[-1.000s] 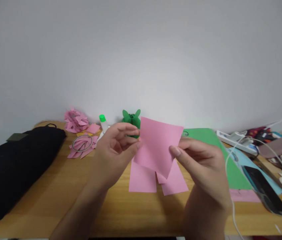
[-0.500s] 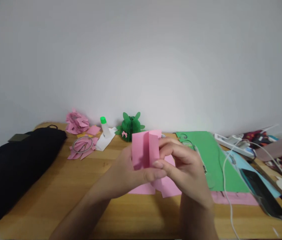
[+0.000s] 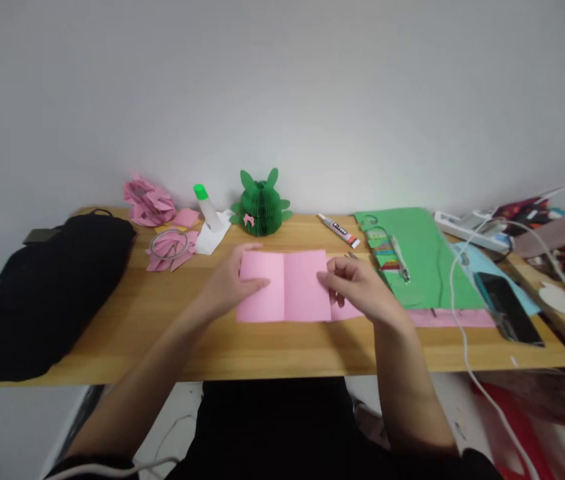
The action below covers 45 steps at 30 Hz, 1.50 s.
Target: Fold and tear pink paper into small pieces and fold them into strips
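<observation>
A pink sheet of paper (image 3: pixel 283 293) is spread open between my hands, with a crease running down its middle. My left hand (image 3: pixel 232 283) grips its left edge, thumb on the front and fingers behind. At the right edge, my right hand (image 3: pixel 355 283) pinches the sheet between thumb and fingers. Behind it, more pink paper (image 3: pixel 349 311) lies on the table, partly hidden. Beyond the sheet stands a green pleated paper figure (image 3: pixel 261 210) with leaf-shaped pieces on top and a small pink bow on its front.
A glue stick (image 3: pixel 207 208) with a green cap, crumpled pink paper (image 3: pixel 148 202) and a ring (image 3: pixel 169 245) over pink scraps are at the back left. A black bag (image 3: pixel 62 293) lies left. To the right are a glue tube (image 3: pixel 339 231), green sheets (image 3: pixel 422 260), a phone (image 3: pixel 507 308) and a white cable (image 3: pixel 451 300).
The pink paper, folded up in my hands before, is now opened out flat and lower. My hands have moved apart to its two edges. The view has tilted down.
</observation>
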Motion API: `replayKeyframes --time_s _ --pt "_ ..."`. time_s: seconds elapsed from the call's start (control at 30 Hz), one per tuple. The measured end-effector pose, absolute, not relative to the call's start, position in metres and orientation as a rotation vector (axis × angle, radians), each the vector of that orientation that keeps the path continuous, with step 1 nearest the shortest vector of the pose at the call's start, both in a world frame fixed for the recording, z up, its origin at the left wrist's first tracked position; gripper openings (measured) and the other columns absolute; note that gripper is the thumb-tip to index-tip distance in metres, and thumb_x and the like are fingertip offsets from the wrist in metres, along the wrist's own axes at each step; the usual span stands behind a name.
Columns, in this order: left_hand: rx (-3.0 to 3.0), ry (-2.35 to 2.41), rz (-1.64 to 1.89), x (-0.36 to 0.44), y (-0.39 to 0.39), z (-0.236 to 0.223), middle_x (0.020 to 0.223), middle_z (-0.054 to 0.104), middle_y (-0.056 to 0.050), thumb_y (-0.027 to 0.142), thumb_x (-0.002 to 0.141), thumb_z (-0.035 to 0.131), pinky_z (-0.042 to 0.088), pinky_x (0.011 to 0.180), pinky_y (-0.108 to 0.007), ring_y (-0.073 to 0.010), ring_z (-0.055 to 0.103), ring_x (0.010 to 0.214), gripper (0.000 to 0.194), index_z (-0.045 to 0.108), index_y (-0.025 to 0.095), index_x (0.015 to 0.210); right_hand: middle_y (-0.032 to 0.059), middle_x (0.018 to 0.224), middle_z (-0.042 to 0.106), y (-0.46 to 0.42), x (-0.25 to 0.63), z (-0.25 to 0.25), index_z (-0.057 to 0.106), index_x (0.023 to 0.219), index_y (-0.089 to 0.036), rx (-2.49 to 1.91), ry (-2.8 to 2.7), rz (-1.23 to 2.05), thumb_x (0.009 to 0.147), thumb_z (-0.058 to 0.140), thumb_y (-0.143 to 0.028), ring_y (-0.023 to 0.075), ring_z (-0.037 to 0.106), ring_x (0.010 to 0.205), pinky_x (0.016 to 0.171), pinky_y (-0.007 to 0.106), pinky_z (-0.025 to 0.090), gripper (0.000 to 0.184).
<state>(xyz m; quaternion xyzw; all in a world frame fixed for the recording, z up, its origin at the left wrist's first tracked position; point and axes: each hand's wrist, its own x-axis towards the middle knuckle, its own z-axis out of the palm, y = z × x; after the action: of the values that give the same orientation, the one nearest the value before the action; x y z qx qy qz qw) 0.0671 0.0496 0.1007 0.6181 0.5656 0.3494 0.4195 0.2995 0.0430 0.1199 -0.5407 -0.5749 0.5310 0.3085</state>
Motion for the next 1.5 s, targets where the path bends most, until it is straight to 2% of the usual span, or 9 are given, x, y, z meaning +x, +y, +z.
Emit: replayKeyframes --time_s 0.1,0.17,0.3,0.43,0.63,0.77,0.97,1.2,1.5 --pt "1.409 1.378 0.667 0.069 0.020 0.054 0.104 0.063 -0.008 0.020 0.070 0.065 0.055 0.072 -0.037 -0.0202 0.065 0.083 0.067 0.038 0.017 0.131 -0.0060 0.039 0.045 0.019 0.309 0.082 0.042 0.056 -0.020 -1.538 -1.494 1.540 0.074 0.061 -0.044 0.0059 0.040 0.034 0.037 0.018 0.031 0.035" --pt "1.534 1.445 0.576 0.073 0.004 0.036 0.104 0.062 -0.008 0.017 0.073 0.063 0.055 0.074 -0.037 -0.0188 0.065 0.081 0.072 0.030 0.018 0.137 -0.0063 0.039 0.045 0.009 0.315 0.065 0.044 0.058 -0.020 -1.612 -1.479 1.574 0.074 0.060 -0.044 0.0061 0.039 0.033 0.036 0.018 0.030 0.033" --pt "2.223 1.549 0.404 0.081 -0.002 0.035 0.119 0.053 -0.012 0.009 0.078 0.055 0.047 0.093 -0.042 -0.0249 0.054 0.110 0.048 0.050 0.016 0.125 -0.0070 0.040 0.045 0.007 0.325 0.051 0.048 0.059 -0.018 -1.744 -1.462 1.558 0.070 0.064 -0.037 0.0058 0.040 0.034 0.036 0.018 0.027 0.026" --pt "2.592 1.356 0.178 0.092 0.006 0.040 0.102 0.059 -0.009 0.003 0.079 0.047 0.048 0.086 -0.036 -0.0228 0.055 0.098 0.034 0.062 0.014 0.108 -0.0082 0.041 0.043 0.012 0.328 0.048 0.048 0.060 -0.019 -1.790 -1.426 1.589 0.068 0.064 -0.034 0.0050 0.038 0.034 0.035 0.018 0.027 0.024" --pt "2.731 1.355 0.088 0.107 0.006 0.022 0.095 0.062 -0.012 0.006 0.091 0.035 0.046 0.078 -0.037 -0.0250 0.055 0.095 0.037 0.055 0.009 0.122 -0.0103 0.041 0.043 0.014 0.325 0.041 0.047 0.067 -0.020 -1.763 -1.320 1.639 0.069 0.063 -0.040 0.0045 0.034 0.031 0.031 0.017 0.023 0.026" --pt "2.793 1.348 0.038 0.110 0.006 0.022 0.095 0.063 -0.012 0.004 0.090 0.032 0.043 0.076 -0.037 -0.0252 0.055 0.095 0.041 0.051 0.009 0.126 -0.0101 0.036 0.040 0.014 0.326 0.038 0.045 0.059 -0.020 -1.771 -1.259 1.614 0.069 0.062 -0.041 0.0035 0.031 0.027 0.031 0.017 0.020 0.029" --pt "2.836 1.328 -0.038 0.110 0.005 0.026 0.099 0.063 -0.013 0.003 0.089 0.031 0.041 0.073 -0.036 -0.0252 0.055 0.095 0.043 0.049 0.008 0.128 -0.0076 0.035 0.043 0.004 0.319 0.036 0.046 0.050 -0.019 -1.814 -1.168 1.584 0.068 0.063 -0.034 0.0045 0.036 0.026 0.030 0.017 0.024 0.029" --pt "2.840 1.330 -0.058 0.110 0.004 0.024 0.097 0.062 -0.014 0.003 0.090 0.032 0.039 0.072 -0.037 -0.0258 0.054 0.092 0.044 0.047 0.007 0.130 -0.0081 0.035 0.043 -0.005 0.314 0.039 0.044 0.050 -0.019 -1.822 -1.046 1.577 0.069 0.063 -0.033 0.0038 0.035 0.026 0.029 0.016 0.025 0.030" --pt "2.836 1.342 -0.053 0.111 0.004 0.026 0.096 0.062 -0.013 0.004 0.090 0.031 0.039 0.070 -0.036 -0.0257 0.054 0.091 0.043 0.049 0.008 0.129 -0.0071 0.036 0.046 -0.016 0.320 0.036 0.047 0.056 -0.018 -1.836 -1.003 1.647 0.069 0.068 -0.050 0.0041 0.038 0.027 0.028 0.016 0.027 0.040"
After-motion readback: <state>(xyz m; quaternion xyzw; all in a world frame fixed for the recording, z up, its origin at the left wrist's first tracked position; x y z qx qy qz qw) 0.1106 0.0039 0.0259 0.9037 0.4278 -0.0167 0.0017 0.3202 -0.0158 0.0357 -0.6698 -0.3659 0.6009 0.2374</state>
